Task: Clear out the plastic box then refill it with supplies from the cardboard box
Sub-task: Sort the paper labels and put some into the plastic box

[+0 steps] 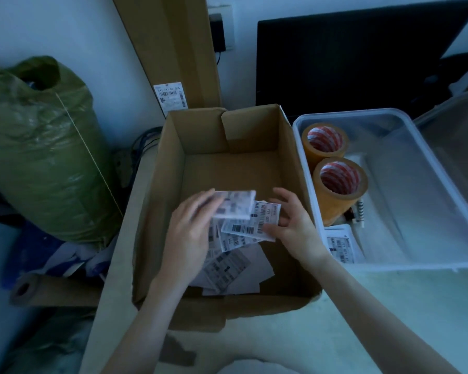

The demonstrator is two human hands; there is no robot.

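Observation:
An open cardboard box [173, 163] stands in the middle of the table, with several printed barcode labels [224, 268] lying loose at its near end. My left hand [187, 233] holds a small stack of labels [235, 205], blurred, above the box floor. My right hand [292, 220] pinches another label [254, 224] just to the right of that stack. Right of the cardboard box sits a clear plastic box [422, 136] holding two rolls of brown tape [338, 184], a label sheet [341, 244] and a small dark-and-white item [355, 214].
A green sack [41, 147] stands left of the table, a cardboard tube [46, 288] lies below it. A tall flat carton [179, 49] leans on the wall behind. A black monitor [349, 60] stands at the back right, and another clear container [454, 125] sits at the far right.

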